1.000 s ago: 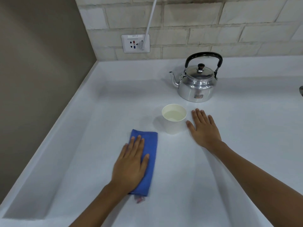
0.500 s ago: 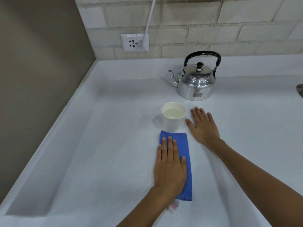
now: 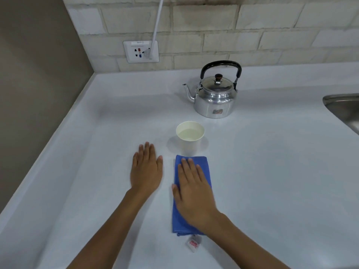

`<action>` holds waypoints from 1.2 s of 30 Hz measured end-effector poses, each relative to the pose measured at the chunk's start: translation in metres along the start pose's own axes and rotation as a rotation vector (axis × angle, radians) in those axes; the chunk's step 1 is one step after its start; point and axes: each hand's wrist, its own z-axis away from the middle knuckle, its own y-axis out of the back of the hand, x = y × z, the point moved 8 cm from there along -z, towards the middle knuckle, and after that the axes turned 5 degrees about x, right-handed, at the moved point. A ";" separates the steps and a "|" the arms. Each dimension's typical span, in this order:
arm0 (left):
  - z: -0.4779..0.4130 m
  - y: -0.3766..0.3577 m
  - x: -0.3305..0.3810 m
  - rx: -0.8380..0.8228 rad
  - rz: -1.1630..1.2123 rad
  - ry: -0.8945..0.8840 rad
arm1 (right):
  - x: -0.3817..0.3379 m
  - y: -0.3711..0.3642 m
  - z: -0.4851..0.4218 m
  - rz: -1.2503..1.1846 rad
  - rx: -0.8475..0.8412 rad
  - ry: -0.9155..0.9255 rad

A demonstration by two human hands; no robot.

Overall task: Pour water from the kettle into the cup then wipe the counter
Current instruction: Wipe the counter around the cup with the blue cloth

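The blue cloth (image 3: 191,193) lies lower centre of the frame, just below the cup (image 3: 190,135), which already holds water; the kettle (image 3: 214,94) stands upright above it. The right hand (image 3: 194,197) is pressed flat on the cloth, fingers spread and gripping nothing. The left hand (image 3: 146,170) is laid flat on the bare counter (image 3: 272,171), fingers released. Wiping is judged best done with even palm pressure, strokes kept clear of the cup so it is not nudged
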 end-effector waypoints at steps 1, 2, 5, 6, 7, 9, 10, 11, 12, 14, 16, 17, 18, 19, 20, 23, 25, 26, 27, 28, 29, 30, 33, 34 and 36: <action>0.001 -0.001 -0.001 0.016 -0.008 -0.002 | -0.004 -0.008 0.003 0.018 -0.030 -0.004; 0.001 -0.002 -0.002 0.031 -0.013 -0.006 | -0.004 -0.013 0.006 0.036 -0.049 -0.011; 0.001 -0.003 -0.002 0.040 -0.018 -0.017 | -0.003 -0.015 0.010 0.058 -0.065 -0.017; 0.001 -0.003 -0.002 0.039 -0.021 -0.019 | -0.001 -0.014 0.012 0.066 -0.068 -0.016; 0.001 -0.003 -0.003 0.042 -0.026 -0.022 | -0.001 -0.010 0.015 0.089 -0.051 -0.009; 0.001 -0.003 -0.003 0.053 -0.031 -0.027 | 0.007 -0.001 0.025 0.130 -0.038 -0.039; 0.002 -0.003 -0.004 0.057 -0.029 -0.027 | 0.011 0.004 0.031 0.122 -0.029 -0.050; 0.002 -0.003 -0.004 0.058 -0.024 -0.028 | 0.017 0.008 0.036 0.095 -0.022 -0.038; 0.001 -0.003 -0.003 0.061 -0.022 -0.030 | 0.024 0.010 0.039 0.082 -0.010 -0.012; 0.002 -0.002 -0.003 0.074 -0.025 -0.034 | 0.049 0.018 0.034 0.103 0.004 0.025; 0.002 -0.002 -0.001 0.084 -0.035 -0.033 | 0.079 0.025 0.017 0.119 -0.021 0.031; 0.002 -0.001 -0.001 0.089 -0.037 -0.030 | 0.094 0.027 0.004 0.116 -0.035 0.025; 0.002 -0.001 -0.001 0.092 -0.035 -0.027 | 0.107 0.028 -0.009 0.115 -0.046 0.008; 0.002 -0.001 -0.001 0.093 -0.033 -0.024 | 0.117 0.025 -0.022 0.120 -0.054 -0.016; 0.001 -0.001 -0.001 0.091 -0.034 -0.023 | 0.123 0.023 -0.034 0.136 -0.051 -0.044; 0.001 -0.003 -0.002 0.083 -0.027 -0.025 | 0.118 0.019 -0.042 0.184 -0.042 -0.078; 0.002 -0.003 -0.003 0.087 -0.016 -0.027 | 0.111 0.016 -0.023 0.157 -0.040 -0.048; 0.002 -0.003 -0.003 0.092 -0.012 -0.029 | 0.110 0.018 -0.010 0.155 -0.026 -0.025; 0.002 -0.002 -0.003 0.097 -0.007 -0.032 | 0.109 0.022 0.003 0.164 -0.006 -0.002; 0.002 -0.002 -0.002 0.101 -0.003 -0.032 | 0.112 0.027 0.013 0.170 0.013 0.014; 0.002 -0.001 -0.002 0.105 -0.004 -0.033 | 0.118 0.031 0.018 0.170 0.029 0.013; 0.003 -0.002 -0.001 0.107 -0.007 -0.034 | 0.128 0.034 0.018 0.170 0.034 -0.004; 0.002 -0.001 -0.001 0.110 -0.020 -0.028 | 0.171 0.040 -0.006 0.163 0.047 -0.153; 0.002 -0.001 0.000 0.113 -0.023 -0.025 | 0.186 0.041 -0.020 0.169 0.046 -0.217; 0.002 0.000 0.000 0.119 -0.034 -0.026 | 0.206 0.041 -0.052 0.191 0.036 -0.306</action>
